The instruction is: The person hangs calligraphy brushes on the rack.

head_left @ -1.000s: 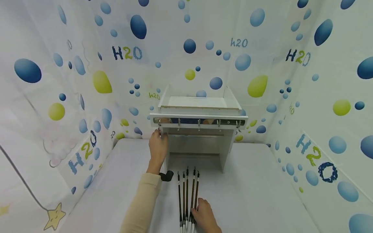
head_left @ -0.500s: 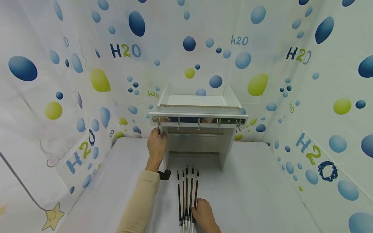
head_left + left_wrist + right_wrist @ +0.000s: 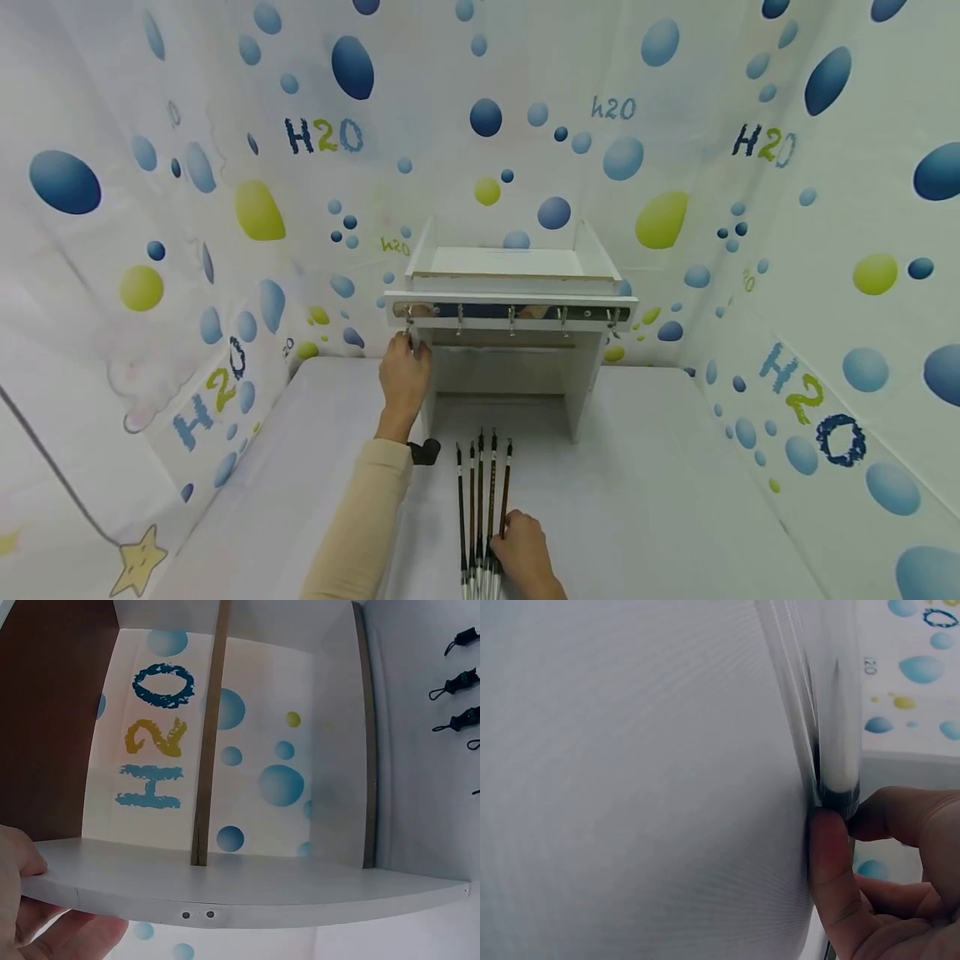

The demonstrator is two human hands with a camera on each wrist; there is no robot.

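Observation:
My left hand (image 3: 402, 379) grips the left side panel (image 3: 247, 896) of a small white rack (image 3: 517, 287), below the end of its hook rail; the thumb is on one face and fingers on the other. Several slim calligraphy brushes (image 3: 480, 500) with dark handles and hanging loops lie side by side on the table in front, loops toward the rack. At the lower end of the rightmost brush (image 3: 507, 483), my right hand (image 3: 525, 554) pinches it. In the right wrist view, a brush with pale bristles shows inside a clear cap (image 3: 840, 735), against thumb and fingertip.
A metal strip with several hooks (image 3: 512, 321) runs along the rack's front, with nothing hanging on them. The white table (image 3: 675, 483) extends to both sides. Printed curtains (image 3: 487, 67) enclose the back and sides. A black wrist mount (image 3: 425, 452) is by the left sleeve.
The second brush from the right has shifted slightly left at its loop end, widening the gap to the rightmost one. Both hands stay almost where they were; the head view shifts a little.

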